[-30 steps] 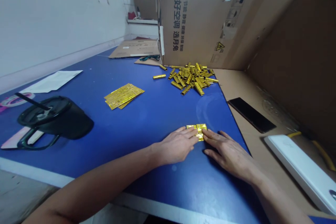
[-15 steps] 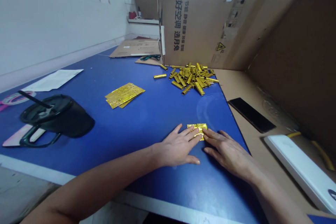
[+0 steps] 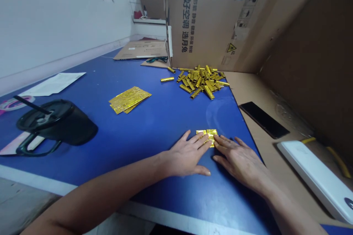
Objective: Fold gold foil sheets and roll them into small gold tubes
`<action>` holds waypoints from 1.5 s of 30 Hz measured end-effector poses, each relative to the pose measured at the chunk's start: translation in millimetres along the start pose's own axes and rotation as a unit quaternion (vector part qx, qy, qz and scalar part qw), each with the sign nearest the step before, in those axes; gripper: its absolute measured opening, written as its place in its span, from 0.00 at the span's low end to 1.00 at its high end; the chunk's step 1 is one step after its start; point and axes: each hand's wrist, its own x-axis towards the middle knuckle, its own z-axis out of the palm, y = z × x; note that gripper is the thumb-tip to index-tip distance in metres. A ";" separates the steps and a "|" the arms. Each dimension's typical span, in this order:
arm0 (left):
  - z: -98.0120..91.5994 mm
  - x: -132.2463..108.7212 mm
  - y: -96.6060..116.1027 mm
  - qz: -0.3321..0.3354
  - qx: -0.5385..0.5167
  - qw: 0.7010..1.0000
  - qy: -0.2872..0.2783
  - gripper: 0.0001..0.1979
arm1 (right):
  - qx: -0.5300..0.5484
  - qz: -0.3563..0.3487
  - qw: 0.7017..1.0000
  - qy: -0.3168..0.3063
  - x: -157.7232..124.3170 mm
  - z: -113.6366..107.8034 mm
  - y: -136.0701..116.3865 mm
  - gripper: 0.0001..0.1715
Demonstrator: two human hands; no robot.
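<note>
A small sheet of gold foil paper (image 3: pixel 211 133) lies flat on the blue tabletop, with a crease line across it. My left hand (image 3: pixel 189 154) rests on its left part, fingers stretched out and thumb apart. From the other side, the fingertips of my right hand (image 3: pixel 237 158) press on the right edge, fingers extended and palm down. Part of the sheet is hidden under both hands. Farther off, a pile of folded gold paper tubes (image 3: pixel 202 80) stands near the cardboard. To the left lies a stack of flat gold foil sheets (image 3: pixel 130 100).
A black mug with a straw (image 3: pixel 59 121) stands at the left, near white paper (image 3: pixel 53 85) and a tape roll (image 3: pixel 18 103). A tall cardboard box (image 3: pixel 212 18) borders the back. At the right are a black phone (image 3: pixel 264 119) and a white oblong device (image 3: pixel 314 180).
Both hands stay almost in place on the gold sheet. My right thumb and fingers shift very slightly. The whole view drifts a little to the left.
</note>
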 end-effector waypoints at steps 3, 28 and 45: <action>1.0 -1.0 -1.3 0.006 -0.004 1.000 -0.008 0.39 | -0.010 0.016 1.000 -0.012 0.0 -2.1 -3.2 0.22; -6.2 -22.2 -14.3 0.042 -0.079 0.996 -0.029 0.42 | 0.015 0.002 1.000 0.010 -0.4 3.9 25.8 0.17; -8.6 22.2 6.8 -0.012 0.099 0.994 0.045 0.10 | 0.009 -0.046 0.996 0.079 3.7 11.4 24.6 0.14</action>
